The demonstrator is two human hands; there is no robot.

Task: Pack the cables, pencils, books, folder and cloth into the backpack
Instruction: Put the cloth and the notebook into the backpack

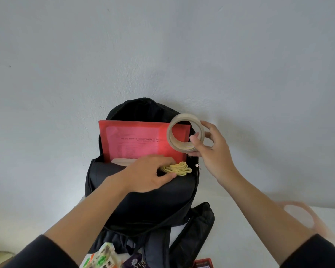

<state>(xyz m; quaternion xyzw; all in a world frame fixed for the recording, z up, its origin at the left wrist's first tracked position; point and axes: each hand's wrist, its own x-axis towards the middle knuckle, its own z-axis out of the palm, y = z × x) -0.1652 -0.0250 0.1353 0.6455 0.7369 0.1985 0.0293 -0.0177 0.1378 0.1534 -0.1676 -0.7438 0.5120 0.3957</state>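
Right grip (pixel 211 149) clasps tape (pixel 186 116), left grip (pixel 149 171) (curled) cloth (pixel 179 168)

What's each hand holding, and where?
The right hand pinches the tape roll at its lower-right rim; left hand grips the yellow cloth by its left end over the backpack.

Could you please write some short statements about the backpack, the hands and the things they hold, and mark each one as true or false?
1. The red folder stands inside the open backpack, with its top sticking out. True.
2. The right hand holds a pencil. False: it holds a roll of tape above the backpack's opening.
3. The yellow cloth lies flat on the table. False: it is at the backpack's opening, held by the left hand.
4. The backpack stands upright against the wall. True.
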